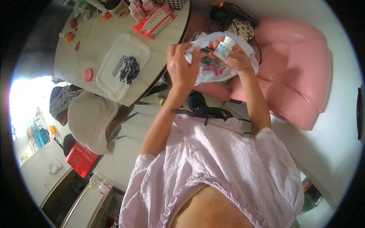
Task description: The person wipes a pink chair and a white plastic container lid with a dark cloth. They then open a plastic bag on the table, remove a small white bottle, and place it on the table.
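Note:
My right hand [238,58] holds a small white pill bottle [224,48] with a white cap and a printed label, tilted over an open plastic bag. Left of it, my left hand [183,64] grips a small piece of white material [188,56], perhaps paper or plastic; its fingers are blurred. The white plastic bag [248,47] stands before me beside the pink chair, with red-printed packaging [214,68] and other items inside. On the table to the left lies a translucent plastic lid [107,82] with a crumpled dark patterned cloth or bag [129,70] on it.
The round table [68,59] bears a red ring-shaped lid [88,75], a red-and-white wipes packet [155,22] and several pink bottles [137,12]. A pink padded chair [293,62] stands at right. A cloth-covered chair [88,119] and a red bag [81,159] are at lower left.

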The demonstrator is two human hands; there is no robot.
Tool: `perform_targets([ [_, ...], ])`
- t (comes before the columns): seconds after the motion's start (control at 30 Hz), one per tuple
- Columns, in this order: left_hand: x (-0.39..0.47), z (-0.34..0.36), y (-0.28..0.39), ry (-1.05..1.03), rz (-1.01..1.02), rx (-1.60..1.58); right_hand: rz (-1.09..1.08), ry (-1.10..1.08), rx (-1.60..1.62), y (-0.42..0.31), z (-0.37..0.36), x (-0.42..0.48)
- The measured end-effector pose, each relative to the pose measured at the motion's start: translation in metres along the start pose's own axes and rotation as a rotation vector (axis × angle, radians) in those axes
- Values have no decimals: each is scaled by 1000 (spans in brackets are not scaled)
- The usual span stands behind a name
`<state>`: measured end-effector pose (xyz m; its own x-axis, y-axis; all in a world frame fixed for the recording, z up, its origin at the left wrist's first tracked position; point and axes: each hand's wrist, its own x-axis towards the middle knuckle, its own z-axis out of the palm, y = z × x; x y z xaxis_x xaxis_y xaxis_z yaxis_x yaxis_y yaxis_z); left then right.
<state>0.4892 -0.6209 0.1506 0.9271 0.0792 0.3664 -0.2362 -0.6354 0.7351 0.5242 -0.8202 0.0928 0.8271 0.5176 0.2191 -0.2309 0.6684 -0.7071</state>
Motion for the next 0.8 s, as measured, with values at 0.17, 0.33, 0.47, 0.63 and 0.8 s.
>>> perform_targets([
  [0.17,-5,5,10,-591,-621,-1175,-28,-63,-56,3,-1,11],
  [0.33,-9,15,6,-590,-643,-1398,-44,-70,-201,-3,8,12],
  [0.47,-6,14,11,-476,-681,-1406,13,-61,-84,-20,34,18],
  [0.63,-4,14,12,-478,-671,-1419,5,43,-244,-22,36,17],
  [0.8,-6,18,6,-478,-700,-1438,-18,20,-305,-21,35,19],
])
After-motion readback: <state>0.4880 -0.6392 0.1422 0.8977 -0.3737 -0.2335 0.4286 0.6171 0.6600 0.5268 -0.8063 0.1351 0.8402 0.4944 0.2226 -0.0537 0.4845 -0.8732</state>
